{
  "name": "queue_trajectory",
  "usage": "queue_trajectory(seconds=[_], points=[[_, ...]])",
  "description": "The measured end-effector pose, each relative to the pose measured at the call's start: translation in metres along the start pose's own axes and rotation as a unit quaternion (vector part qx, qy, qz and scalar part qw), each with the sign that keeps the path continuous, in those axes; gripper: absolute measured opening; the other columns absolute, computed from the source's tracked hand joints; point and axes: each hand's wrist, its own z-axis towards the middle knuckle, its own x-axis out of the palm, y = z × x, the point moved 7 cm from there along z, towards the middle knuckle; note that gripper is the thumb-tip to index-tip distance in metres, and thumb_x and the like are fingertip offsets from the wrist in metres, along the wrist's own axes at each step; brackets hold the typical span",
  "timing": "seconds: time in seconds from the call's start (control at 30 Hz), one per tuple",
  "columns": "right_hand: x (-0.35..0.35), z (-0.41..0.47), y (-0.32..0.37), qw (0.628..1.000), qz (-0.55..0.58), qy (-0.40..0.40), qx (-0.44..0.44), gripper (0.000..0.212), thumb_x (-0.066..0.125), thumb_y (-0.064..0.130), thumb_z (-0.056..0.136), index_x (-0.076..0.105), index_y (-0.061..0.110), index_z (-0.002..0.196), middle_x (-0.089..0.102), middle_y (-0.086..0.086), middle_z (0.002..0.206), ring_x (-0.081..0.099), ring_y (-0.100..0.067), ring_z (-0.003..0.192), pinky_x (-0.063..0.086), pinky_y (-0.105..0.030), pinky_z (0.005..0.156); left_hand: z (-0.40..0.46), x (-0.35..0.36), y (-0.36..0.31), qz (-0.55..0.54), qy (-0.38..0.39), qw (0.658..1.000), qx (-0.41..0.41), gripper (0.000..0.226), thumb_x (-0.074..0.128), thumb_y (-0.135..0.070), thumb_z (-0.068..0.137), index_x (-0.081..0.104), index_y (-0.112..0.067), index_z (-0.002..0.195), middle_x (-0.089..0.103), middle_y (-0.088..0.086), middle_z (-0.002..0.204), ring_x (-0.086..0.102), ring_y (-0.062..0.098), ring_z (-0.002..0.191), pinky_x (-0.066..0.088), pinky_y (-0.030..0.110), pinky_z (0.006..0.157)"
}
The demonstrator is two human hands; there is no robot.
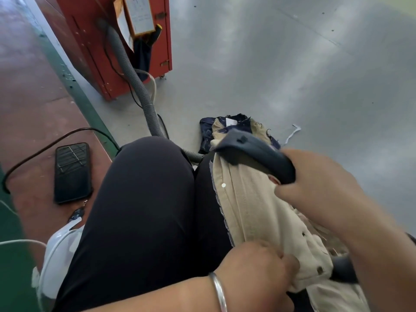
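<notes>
Gripping dark nozzle [254,152] atop beige shirt [252,210], right hand [319,179], left hand [254,269] seemingly pinching its edge

The right hand [319,176] grips a dark grey nozzle [252,147], whose tip lies over the beige garment [247,212] draped on the person's lap. At six o'clock the left hand [254,266] pinches the garment's edge. A phone [72,172] lies at nine o'clock. A red cabinet [90,52] and a grey hose [135,79] are at eleven.
</notes>
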Motion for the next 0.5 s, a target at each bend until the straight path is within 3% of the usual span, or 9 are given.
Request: queue_trajectory(seconds=[0.1, 0.17, 0.27, 0.33, 0.4, 0.43, 0.5], points=[[-0.004, 0.037, 0.013, 0.999, 0.032, -0.019, -0.006, 0.012, 0.064, 0.022, 0.082, 0.055, 0.025, 0.089, 0.056, 0.005, 0.07, 0.054, -0.018, 0.064, 0.034, -0.028, 0.053, -0.002, 0.003, 0.005, -0.026, 0.019, 0.999, -0.043, 0.018, 0.047, -0.018, 0.087, 0.053, -0.009, 0.101, 0.048, 0.007, 0.086, 0.048, 0.028, 0.086, 0.035, 0.033, 0.064], [-0.014, 0.056, 0.011, 0.998, 0.052, -0.041, 0.012, 0.011, 0.064, 0.021, 0.082, 0.056, 0.023, 0.09, 0.056, 0.001, 0.071, 0.057, -0.025, 0.066, 0.04, -0.031, 0.059, -0.005, 0.003, 0.001, -0.024, 0.038, 0.999, -0.017, 0.019, 0.048, -0.018, 0.089, 0.05, -0.007, 0.105, 0.046, 0.01, 0.085, 0.048, 0.031, 0.085, 0.042, 0.04, 0.067], [-0.037, 0.057, -0.011, 0.991, 0.105, -0.071, 0.03, 0.014, 0.066, 0.017, 0.079, 0.056, 0.023, 0.087, 0.063, -0.006, 0.073, 0.066, -0.035, 0.072, 0.056, -0.044, 0.068, -0.009, 0.006, 0.003, -0.019, 0.081, 0.996, -0.027, 0.026, 0.042, -0.016, 0.096, 0.045, -0.005, 0.12, 0.051, 0.019, 0.103, 0.049, 0.037, 0.098, 0.042, 0.041, 0.073], [-0.048, 0.034, -0.026, 0.986, 0.139, -0.083, 0.03, 0.017, 0.069, 0.013, 0.074, 0.057, 0.024, 0.082, 0.066, -0.005, 0.062, 0.069, -0.028, 0.059, 0.059, -0.049, 0.063, -0.01, 0.004, 0.007, -0.006, 0.072, 0.995, -0.063, 0.027, 0.038, -0.018, 0.098, 0.044, -0.008, 0.122, 0.051, 0.016, 0.111, 0.049, 0.034, 0.103, 0.035, 0.036, 0.072], [-0.048, 0.003, -0.037, 0.987, 0.14, -0.072, 0.024, 0.019, 0.07, 0.023, 0.067, 0.058, 0.03, 0.081, 0.065, 0.002, 0.055, 0.062, -0.011, 0.043, 0.054, -0.039, 0.05, -0.012, -0.005, 0.004, 0.027, 0.035, 0.997, -0.063, 0.018, 0.042, -0.021, 0.095, 0.05, -0.013, 0.11, 0.054, 0.009, 0.1, 0.055, 0.029, 0.091, 0.039, 0.035, 0.065], [-0.044, -0.013, -0.042, 0.99, 0.125, -0.06, 0.024, 0.024, 0.067, 0.03, 0.062, 0.058, 0.036, 0.083, 0.065, 0.01, 0.056, 0.059, -0.01, 0.041, 0.051, -0.036, 0.047, -0.013, -0.005, 0.005, 0.052, 0.01, 0.996, -0.066, 0.013, 0.046, -0.021, 0.09, 0.056, -0.017, 0.097, 0.056, 0.003, 0.087, 0.059, 0.023, 0.074, 0.041, 0.032, 0.055], [-0.032, -0.042, -0.05, 0.996, 0.083, -0.028, 0.028, 0.037, 0.064, 0.032, 0.053, 0.055, 0.046, 0.087, 0.064, 0.018, 0.06, 0.055, -0.011, 0.041, 0.049, -0.037, 0.046, -0.017, -0.006, 0.008, 0.09, -0.009, 0.991, -0.097, 0.019, 0.045, -0.02, 0.073, 0.064, -0.026, 0.074, 0.053, -0.008, 0.063, 0.047, 0.01, 0.037, 0.025, 0.023, 0.032]])
